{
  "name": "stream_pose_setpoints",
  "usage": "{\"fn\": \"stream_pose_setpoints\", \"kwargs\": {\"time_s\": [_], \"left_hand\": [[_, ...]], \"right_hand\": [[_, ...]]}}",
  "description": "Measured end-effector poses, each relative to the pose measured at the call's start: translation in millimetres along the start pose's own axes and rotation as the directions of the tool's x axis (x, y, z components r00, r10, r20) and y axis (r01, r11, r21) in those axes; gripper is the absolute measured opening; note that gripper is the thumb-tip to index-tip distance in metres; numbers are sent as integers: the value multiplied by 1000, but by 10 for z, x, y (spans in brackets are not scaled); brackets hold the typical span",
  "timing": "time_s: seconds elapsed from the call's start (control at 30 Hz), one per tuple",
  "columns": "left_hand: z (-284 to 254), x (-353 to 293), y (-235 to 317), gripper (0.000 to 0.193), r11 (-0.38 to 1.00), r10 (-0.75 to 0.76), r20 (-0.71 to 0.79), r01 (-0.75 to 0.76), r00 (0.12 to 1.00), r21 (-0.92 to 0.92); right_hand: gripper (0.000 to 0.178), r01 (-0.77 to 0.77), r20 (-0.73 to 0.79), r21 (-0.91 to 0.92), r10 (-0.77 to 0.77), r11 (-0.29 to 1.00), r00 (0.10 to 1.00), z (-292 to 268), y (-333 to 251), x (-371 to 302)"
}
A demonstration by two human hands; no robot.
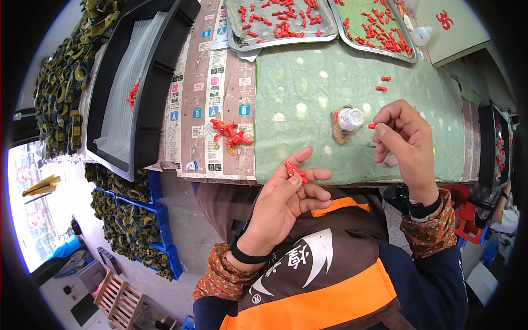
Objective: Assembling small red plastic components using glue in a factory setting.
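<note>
My left hand (286, 201) holds a small red plastic figure (295, 171) between thumb and fingers, just below the table's front edge. My right hand (404, 137) pinches a tiny red part (372, 126) at its fingertips, close to a small clear glue pot (350, 117) that sits on a scrap of cardboard. Two assembled red figures (231, 133) lie on the papered part of the table to the left. A few loose red parts (383, 83) lie on the green cloth (297, 93).
Two metal trays (330, 37) of red parts stand at the table's far edge, with a small squeeze bottle (421, 35) beside them. A black tray (148, 110) with white foam sits left. Blue crates (159, 220) of olive-green parts stand on the floor. Another person (503, 212) sits at right.
</note>
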State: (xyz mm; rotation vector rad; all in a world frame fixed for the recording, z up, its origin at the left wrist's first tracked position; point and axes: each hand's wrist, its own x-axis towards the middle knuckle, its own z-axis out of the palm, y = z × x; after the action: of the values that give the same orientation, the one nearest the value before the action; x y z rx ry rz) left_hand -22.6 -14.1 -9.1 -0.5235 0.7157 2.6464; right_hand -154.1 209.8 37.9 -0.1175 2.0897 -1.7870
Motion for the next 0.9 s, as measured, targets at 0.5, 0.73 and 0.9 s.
{"fn": "stream_pose_setpoints", "kwargs": {"time_s": [0.5, 0.73, 0.9], "left_hand": [[23, -28, -19, 37, 998, 9, -54, -6, 998, 58], [26, -40, -6, 32, 972, 71, -103, -45, 992, 231], [6, -35, -35, 26, 942, 158, -78, -127, 984, 311]], "right_hand": [[5, 0, -5, -4, 0, 1000, 1000, 27, -27, 32], [6, -12, -29, -23, 12, 1000, 1000, 43, -31, 64], [5, -15, -50, -103, 9, 995, 999, 92, -40, 87]]}}
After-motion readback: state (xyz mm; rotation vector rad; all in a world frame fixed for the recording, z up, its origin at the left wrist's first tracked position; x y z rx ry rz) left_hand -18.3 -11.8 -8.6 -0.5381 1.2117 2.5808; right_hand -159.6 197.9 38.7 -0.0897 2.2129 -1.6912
